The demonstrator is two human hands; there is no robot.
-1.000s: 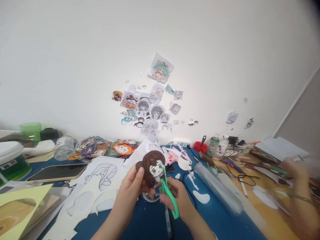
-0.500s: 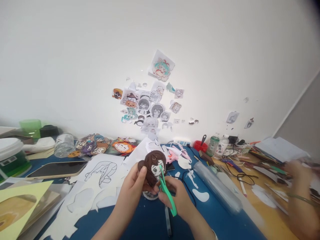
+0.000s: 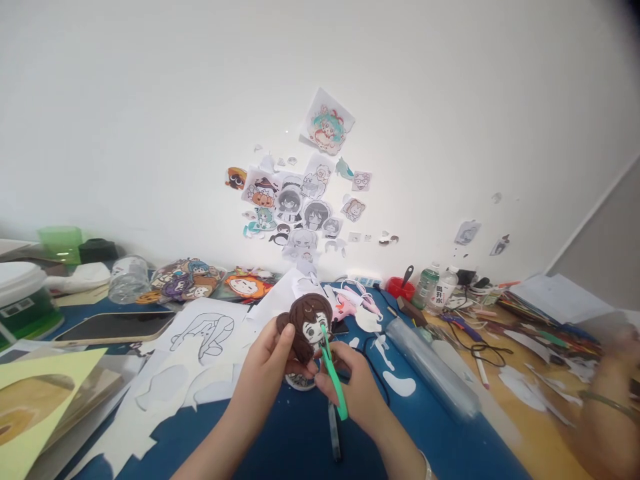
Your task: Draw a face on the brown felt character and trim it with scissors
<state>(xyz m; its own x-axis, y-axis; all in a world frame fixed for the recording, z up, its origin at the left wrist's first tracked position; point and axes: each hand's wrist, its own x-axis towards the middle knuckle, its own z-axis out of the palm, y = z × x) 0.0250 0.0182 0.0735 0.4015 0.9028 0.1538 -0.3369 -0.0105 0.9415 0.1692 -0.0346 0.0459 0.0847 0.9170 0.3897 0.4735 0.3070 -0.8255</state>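
My left hand (image 3: 273, 357) is closed on the brown-haired side of a cartoon head cutout (image 3: 303, 323) with a white face and drawn eyes. Green tweezers (image 3: 333, 377) are in my right hand (image 3: 355, 380), gripped between thumb and fingers. Their tips touch or hover just over the eye on the right of the face; I cannot tell which. Below the cutout, a small round container (image 3: 300, 382) shows partly behind my hands. A slim pen-like tool (image 3: 334, 433) lies on the blue mat (image 3: 280, 440) under my right wrist.
Cut paper (image 3: 165, 393) and a line drawing (image 3: 205, 333) lie left, near a phone (image 3: 113, 328). A clear plastic roll (image 3: 433, 370) and a pink glue gun (image 3: 345, 307) lie right. Another person's arm (image 3: 607, 393) reaches in at far right. Bottles (image 3: 429, 287) stand by the wall.
The cutout's face shows more fully, and the tweezers stand a little more upright at the eye on its right. The view has shifted slightly. The other person's arm has moved right.
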